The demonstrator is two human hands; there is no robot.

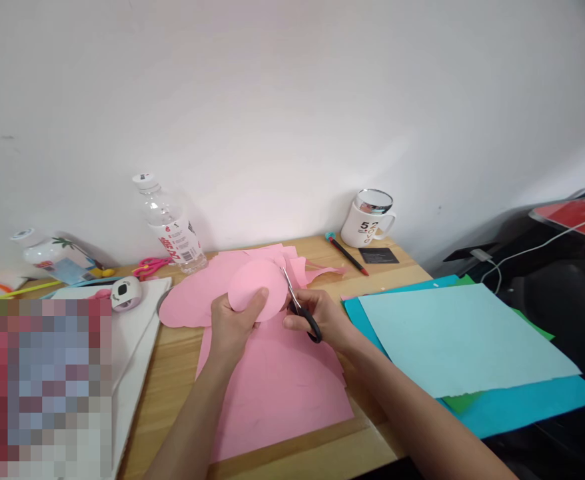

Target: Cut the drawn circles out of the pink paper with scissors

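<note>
My left hand (235, 327) pinches a round pink paper disc (252, 283), its thumb pressed on the front face. In my right hand (322, 317) is a pair of black-handled scissors (313, 327), fingers through the loops. The blades point up and to the left, along the disc's right edge; whether they touch the paper I cannot tell. Below both hands lies a stack of pink paper sheets (277, 393). Further pink cut pieces (185, 300) spread to the left, and thin pink offcuts (317, 270) lie just beyond the scissors.
A clear plastic bottle (175, 230) and a second bottle (57, 257) stand by the wall at left. At the back right are a white mug (365, 223), a black pen (347, 255) and a dark card (378, 255). Light blue paper (467, 340) tops coloured sheets at right.
</note>
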